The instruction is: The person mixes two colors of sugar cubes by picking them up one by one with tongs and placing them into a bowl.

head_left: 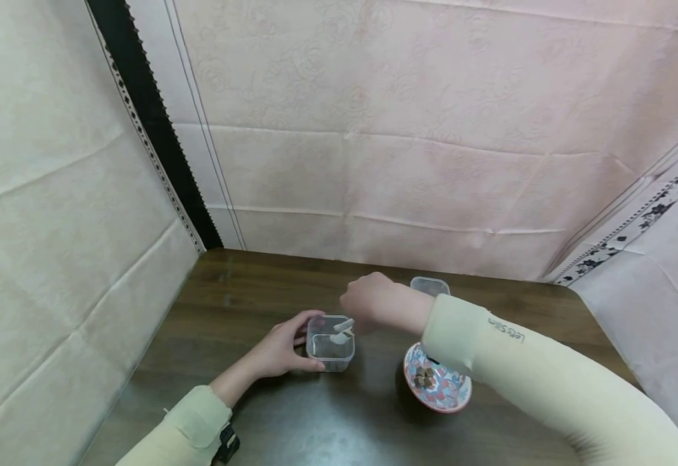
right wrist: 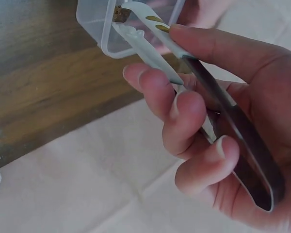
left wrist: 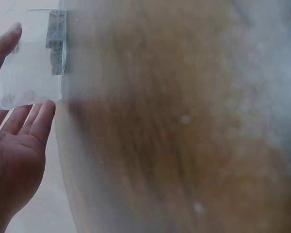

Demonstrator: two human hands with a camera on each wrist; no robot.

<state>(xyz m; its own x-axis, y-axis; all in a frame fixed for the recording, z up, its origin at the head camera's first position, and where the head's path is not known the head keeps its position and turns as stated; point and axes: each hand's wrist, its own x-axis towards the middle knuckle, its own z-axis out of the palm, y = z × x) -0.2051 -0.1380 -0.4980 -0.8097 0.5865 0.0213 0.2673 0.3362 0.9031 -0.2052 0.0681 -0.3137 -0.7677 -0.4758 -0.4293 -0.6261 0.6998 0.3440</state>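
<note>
A clear plastic container (head_left: 337,366) stands on the table, my left hand (head_left: 283,349) holding it between thumb and fingers from the left. Several brownish cubes (left wrist: 56,41) lie along its bottom in the left wrist view. My right hand (right wrist: 266,92) grips dark-handled tongs (right wrist: 211,82) with white tips, which reach into the container's mouth. Between or beside the tips is a small brown cube (right wrist: 120,13); whether they pinch it I cannot tell. Right of the container, partly under my right forearm, sits a patterned bowl (head_left: 452,395) with a few brown pieces (head_left: 424,377).
A second clear container (head_left: 429,285) stands near the back edge, partly hidden by my right arm. Pale cloth (head_left: 350,175) hangs behind the wooden table (head_left: 257,285) and on both sides.
</note>
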